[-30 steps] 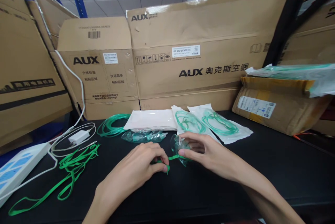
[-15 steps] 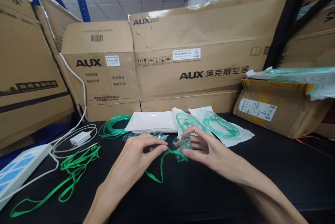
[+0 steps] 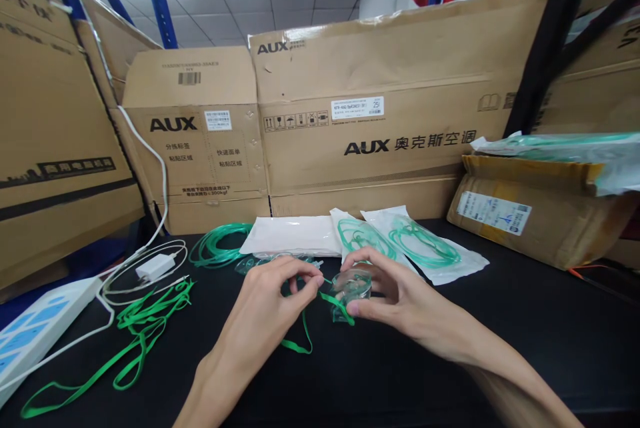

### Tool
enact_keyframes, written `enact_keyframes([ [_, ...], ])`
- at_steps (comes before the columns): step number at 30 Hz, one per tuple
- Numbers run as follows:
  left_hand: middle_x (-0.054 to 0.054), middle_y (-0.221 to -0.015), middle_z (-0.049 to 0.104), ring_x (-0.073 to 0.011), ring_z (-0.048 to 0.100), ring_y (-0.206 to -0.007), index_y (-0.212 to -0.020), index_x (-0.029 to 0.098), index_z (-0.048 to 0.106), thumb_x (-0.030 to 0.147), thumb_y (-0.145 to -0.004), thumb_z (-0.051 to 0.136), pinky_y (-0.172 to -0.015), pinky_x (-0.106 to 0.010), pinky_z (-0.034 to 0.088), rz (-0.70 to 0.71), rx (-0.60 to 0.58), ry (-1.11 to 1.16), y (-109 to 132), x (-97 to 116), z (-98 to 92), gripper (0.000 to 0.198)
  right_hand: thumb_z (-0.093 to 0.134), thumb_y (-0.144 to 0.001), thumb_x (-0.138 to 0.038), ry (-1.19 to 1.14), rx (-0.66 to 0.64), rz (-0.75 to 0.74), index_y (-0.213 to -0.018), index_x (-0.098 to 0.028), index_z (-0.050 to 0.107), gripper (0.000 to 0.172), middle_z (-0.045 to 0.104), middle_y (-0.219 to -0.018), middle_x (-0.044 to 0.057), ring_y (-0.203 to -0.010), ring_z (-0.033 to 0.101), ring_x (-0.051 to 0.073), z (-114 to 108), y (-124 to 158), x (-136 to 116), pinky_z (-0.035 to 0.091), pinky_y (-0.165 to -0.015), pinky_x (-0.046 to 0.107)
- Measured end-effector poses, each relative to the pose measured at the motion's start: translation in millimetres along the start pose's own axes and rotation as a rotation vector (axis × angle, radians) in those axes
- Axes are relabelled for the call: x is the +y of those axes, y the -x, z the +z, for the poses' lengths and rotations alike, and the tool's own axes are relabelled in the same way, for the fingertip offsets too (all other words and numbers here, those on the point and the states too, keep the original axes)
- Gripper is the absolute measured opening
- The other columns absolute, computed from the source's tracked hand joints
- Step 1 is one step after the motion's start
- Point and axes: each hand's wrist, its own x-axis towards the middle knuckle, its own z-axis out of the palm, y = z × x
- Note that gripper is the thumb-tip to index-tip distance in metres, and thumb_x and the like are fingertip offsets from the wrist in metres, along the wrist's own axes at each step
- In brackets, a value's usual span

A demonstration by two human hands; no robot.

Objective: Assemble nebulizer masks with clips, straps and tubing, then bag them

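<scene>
My right hand (image 3: 407, 291) holds a small transparent plastic mask (image 3: 356, 281) between the thumb and curled fingers, its rounded rim facing up. A narrow green elastic strap (image 3: 336, 308) runs across the mask, one part lying by my right thumb. With thumb and index finger pinched together, my left hand (image 3: 267, 305) grips the strap just left of the mask. The strap's loose loop hangs below my left fingers. Whether the strap passes through the mask's side is too small to tell. Behind my left hand lies another transparent mask (image 3: 246, 264), partly covered.
Coiled green tubing (image 3: 213, 248), a white packet (image 3: 290, 236) and packets with green tubing (image 3: 425, 245) line the back. Left are a pile of green straps (image 3: 145, 321), a white charger (image 3: 155, 267) and a power strip (image 3: 43, 321). A cardboard box (image 3: 540, 205) stands right.
The mask has tipped so its rim shows rounder. The strap's end by my right thumb has dropped slightly, and my left fingers have shifted a little toward the mask.
</scene>
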Motion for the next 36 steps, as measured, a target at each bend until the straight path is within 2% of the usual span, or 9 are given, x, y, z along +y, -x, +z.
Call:
enact_keyframes([
  [9,0.007,-0.079,0.069,-0.0108,0.057,-0.064,-0.089,0.025,0.075,0.016,-0.091,0.070,-0.067,-0.023,0.043,0.026,0.017,-0.019,0,-3,3.2,0.011,0.074,-0.088,-0.022,-0.073,-0.055,0.020,-0.112,-0.028,0.054,0.032,0.064,-0.107,-0.002,-0.096,0.061,0.014,3,0,-1,0.050,-0.085,0.027],
  [15,0.006,-0.077,0.067,-0.0120,0.058,-0.065,-0.090,0.025,0.075,0.015,-0.091,0.070,-0.068,-0.025,0.043,0.059,-0.010,-0.056,2,1,3.2,0.011,0.074,-0.087,-0.022,-0.049,-0.011,-0.004,-0.112,-0.028,0.055,0.032,0.064,-0.107,-0.002,-0.101,0.062,0.015,5,-1,2,0.050,-0.087,0.028],
  [21,0.008,-0.076,0.067,-0.0114,0.057,-0.063,-0.096,0.026,0.076,0.019,-0.091,0.074,-0.068,-0.025,0.043,0.072,-0.017,-0.055,1,-1,4.6,0.009,0.083,-0.076,-0.017,-0.109,0.056,0.045,-0.109,-0.028,0.054,0.045,0.068,-0.102,-0.004,-0.090,0.065,0.011,11,-4,3,0.051,-0.077,0.022],
  [24,0.008,-0.079,0.069,-0.0118,0.058,-0.064,-0.099,0.027,0.075,0.020,-0.091,0.075,-0.068,-0.026,0.042,0.065,-0.006,-0.063,1,-1,4.6,0.010,0.089,-0.072,-0.023,-0.124,0.056,0.025,-0.111,-0.028,0.058,0.050,0.072,-0.105,-0.002,-0.099,0.068,0.015,10,-5,2,0.053,-0.085,0.027],
  [26,0.008,-0.080,0.071,-0.0126,0.058,-0.066,-0.100,0.027,0.075,0.021,-0.090,0.076,-0.069,-0.027,0.043,0.065,0.006,-0.068,0,-1,4.7,0.011,0.087,-0.076,-0.036,-0.091,0.065,-0.001,-0.112,-0.027,0.065,0.043,0.073,-0.113,0.002,-0.111,0.067,0.020,9,-5,1,0.053,-0.094,0.033],
  [28,0.008,-0.081,0.071,-0.0134,0.059,-0.068,-0.099,0.027,0.074,0.020,-0.090,0.076,-0.071,-0.028,0.043,0.069,0.008,-0.064,0,1,5.2,0.012,0.072,-0.087,-0.053,-0.052,0.098,-0.002,-0.110,-0.025,0.072,0.036,0.073,-0.120,0.007,-0.119,0.064,0.025,7,-4,-1,0.052,-0.099,0.040],
  [30,0.007,-0.081,0.071,-0.0142,0.060,-0.069,-0.099,0.027,0.074,0.020,-0.090,0.076,-0.071,-0.028,0.043,0.079,0.006,-0.060,1,2,6.1,0.011,0.054,-0.096,-0.061,-0.022,0.138,0.025,-0.106,-0.023,0.077,0.045,0.073,-0.119,0.009,-0.120,0.064,0.028,7,-3,-2,0.051,-0.099,0.044],
  [32,0.007,-0.083,0.072,-0.0149,0.060,-0.071,-0.099,0.027,0.073,0.021,-0.091,0.076,-0.074,-0.029,0.043,0.086,0.001,-0.062,1,2,7.2,0.010,0.052,-0.098,-0.059,0.029,0.144,0.024,-0.103,-0.023,0.079,0.045,0.075,-0.112,0.008,-0.114,0.066,0.028,7,-3,-1,0.051,-0.096,0.044],
  [36,0.007,-0.084,0.072,-0.0152,0.061,-0.073,-0.101,0.028,0.073,0.022,-0.092,0.074,-0.077,-0.030,0.042,0.069,-0.019,-0.061,3,2,8.4,0.010,0.068,-0.093,-0.046,0.094,0.118,-0.062,-0.098,-0.025,0.078,0.024,0.075,-0.103,0.003,-0.102,0.067,0.023,8,-7,2,0.049,-0.093,0.037],
])
